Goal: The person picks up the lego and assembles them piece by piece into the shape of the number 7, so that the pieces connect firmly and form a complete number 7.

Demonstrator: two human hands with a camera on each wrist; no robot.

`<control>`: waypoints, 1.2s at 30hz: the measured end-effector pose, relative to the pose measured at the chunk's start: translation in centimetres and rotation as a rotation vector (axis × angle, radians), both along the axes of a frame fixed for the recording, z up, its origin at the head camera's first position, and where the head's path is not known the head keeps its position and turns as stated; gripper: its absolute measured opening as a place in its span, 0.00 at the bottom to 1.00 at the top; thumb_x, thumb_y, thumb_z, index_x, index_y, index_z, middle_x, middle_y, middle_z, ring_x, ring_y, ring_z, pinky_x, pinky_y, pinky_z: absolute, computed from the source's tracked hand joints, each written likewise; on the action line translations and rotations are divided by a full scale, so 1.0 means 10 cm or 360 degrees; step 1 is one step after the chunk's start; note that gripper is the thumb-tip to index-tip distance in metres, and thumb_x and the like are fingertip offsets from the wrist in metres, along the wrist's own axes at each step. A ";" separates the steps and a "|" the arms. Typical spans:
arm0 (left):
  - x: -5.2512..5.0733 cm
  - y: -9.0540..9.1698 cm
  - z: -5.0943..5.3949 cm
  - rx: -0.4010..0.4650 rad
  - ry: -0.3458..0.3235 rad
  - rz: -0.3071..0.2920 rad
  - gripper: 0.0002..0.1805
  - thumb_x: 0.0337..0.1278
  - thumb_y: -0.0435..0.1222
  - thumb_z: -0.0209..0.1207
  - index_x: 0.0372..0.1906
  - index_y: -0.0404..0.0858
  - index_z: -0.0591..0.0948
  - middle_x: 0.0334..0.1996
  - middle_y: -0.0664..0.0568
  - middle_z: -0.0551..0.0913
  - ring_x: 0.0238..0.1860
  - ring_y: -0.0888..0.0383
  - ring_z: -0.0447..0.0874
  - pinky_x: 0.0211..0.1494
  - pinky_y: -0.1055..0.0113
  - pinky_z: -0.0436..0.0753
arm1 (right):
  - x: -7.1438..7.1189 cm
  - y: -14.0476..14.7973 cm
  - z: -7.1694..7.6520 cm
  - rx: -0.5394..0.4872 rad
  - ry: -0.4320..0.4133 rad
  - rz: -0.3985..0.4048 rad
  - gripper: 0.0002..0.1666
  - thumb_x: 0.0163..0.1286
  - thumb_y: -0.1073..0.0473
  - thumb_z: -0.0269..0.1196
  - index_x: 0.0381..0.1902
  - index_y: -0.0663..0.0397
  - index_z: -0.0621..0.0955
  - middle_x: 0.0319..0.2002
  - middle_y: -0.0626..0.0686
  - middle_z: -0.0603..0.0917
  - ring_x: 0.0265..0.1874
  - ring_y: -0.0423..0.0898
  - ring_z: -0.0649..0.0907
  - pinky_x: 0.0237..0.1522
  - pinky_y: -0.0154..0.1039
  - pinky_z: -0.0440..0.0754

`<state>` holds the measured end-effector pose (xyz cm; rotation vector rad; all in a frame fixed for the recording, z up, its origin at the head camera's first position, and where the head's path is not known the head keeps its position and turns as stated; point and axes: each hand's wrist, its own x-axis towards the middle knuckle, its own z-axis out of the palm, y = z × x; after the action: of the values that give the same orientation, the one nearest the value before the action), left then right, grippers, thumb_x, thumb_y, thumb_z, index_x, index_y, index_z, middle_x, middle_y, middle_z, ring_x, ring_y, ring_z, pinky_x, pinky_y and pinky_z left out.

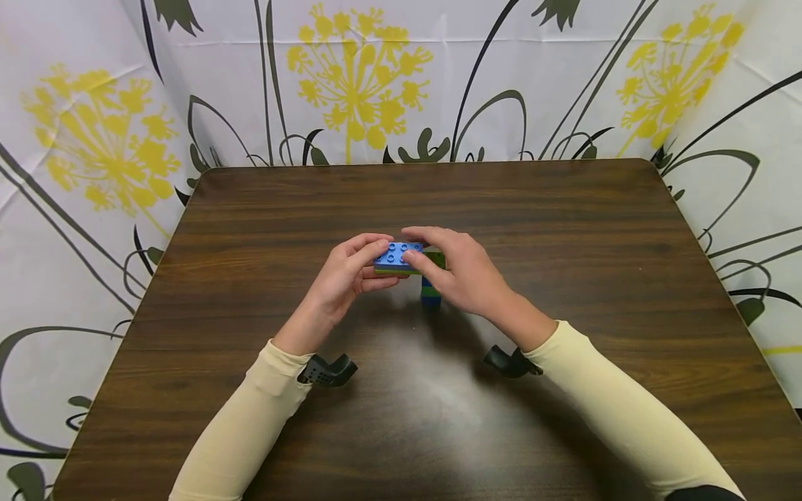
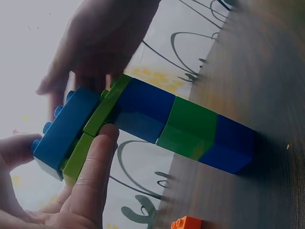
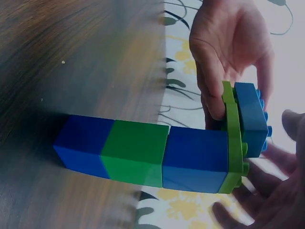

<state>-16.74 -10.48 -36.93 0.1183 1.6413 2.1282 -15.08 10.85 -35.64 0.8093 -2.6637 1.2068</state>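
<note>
A tower of blue, green and blue bricks (image 1: 430,292) (image 2: 187,128) (image 3: 136,152) stands on the table, topped by thin lime pieces (image 2: 108,105) (image 3: 233,143) that overhang toward the left hand. Above them is a light blue brick (image 1: 396,256) (image 2: 66,126) (image 3: 251,114); lime studs show in the gap between. My left hand (image 1: 341,282) (image 2: 71,191) (image 3: 233,47) pinches the light blue brick and the overhanging lime piece, thumb above, fingers below. My right hand (image 1: 466,271) (image 2: 105,38) (image 3: 271,191) is around the tower's top with fingers apart; whether it touches is unclear.
An orange brick (image 2: 187,223) lies at the bottom edge of the left wrist view. Dark wood table (image 1: 438,417) surrounds the tower, and a white cloth (image 1: 464,62) with yellow and grey plant prints hangs behind its far edge.
</note>
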 end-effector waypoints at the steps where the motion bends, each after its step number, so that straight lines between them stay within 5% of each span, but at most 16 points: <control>1: 0.00 0.00 0.00 -0.0006 -0.0005 0.0000 0.21 0.70 0.39 0.55 0.59 0.28 0.71 0.47 0.40 0.77 0.40 0.49 0.88 0.45 0.56 0.85 | -0.01 0.01 0.00 -0.0005 -0.0083 -0.0024 0.25 0.74 0.45 0.58 0.63 0.51 0.78 0.52 0.49 0.84 0.44 0.45 0.81 0.45 0.44 0.79; 5: -0.01 -0.01 0.01 -0.0033 -0.0012 0.0003 0.21 0.69 0.39 0.56 0.58 0.28 0.72 0.47 0.39 0.78 0.40 0.47 0.88 0.45 0.55 0.84 | -0.08 0.02 0.00 0.0015 -0.0391 -0.0057 0.27 0.76 0.42 0.53 0.61 0.52 0.79 0.44 0.50 0.85 0.34 0.47 0.78 0.34 0.41 0.76; 10: -0.01 -0.01 0.01 -0.0027 -0.0024 -0.0007 0.20 0.69 0.38 0.57 0.57 0.29 0.73 0.47 0.39 0.79 0.40 0.48 0.88 0.44 0.57 0.85 | -0.13 0.03 -0.01 0.0019 -0.0591 -0.0046 0.29 0.77 0.41 0.51 0.60 0.56 0.80 0.47 0.53 0.84 0.41 0.49 0.79 0.44 0.42 0.79; 23: 0.00 -0.01 0.03 -0.0138 0.0049 -0.0033 0.22 0.69 0.38 0.56 0.56 0.24 0.75 0.44 0.41 0.82 0.41 0.52 0.88 0.45 0.58 0.85 | -0.18 0.05 -0.07 -0.0309 -0.0821 0.0057 0.25 0.78 0.47 0.50 0.55 0.60 0.82 0.38 0.55 0.83 0.40 0.50 0.77 0.42 0.41 0.75; 36: 0.00 0.00 0.03 -0.0133 0.0036 -0.0043 0.22 0.69 0.37 0.57 0.57 0.23 0.75 0.43 0.42 0.84 0.41 0.51 0.88 0.44 0.59 0.85 | -0.18 0.05 -0.09 -0.0374 -0.0877 0.0067 0.25 0.79 0.47 0.48 0.53 0.61 0.82 0.39 0.56 0.83 0.41 0.51 0.77 0.45 0.42 0.75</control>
<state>-16.69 -10.52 -36.61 0.1385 1.7288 2.0422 -16.84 11.35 -36.54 0.5583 -2.8167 1.9501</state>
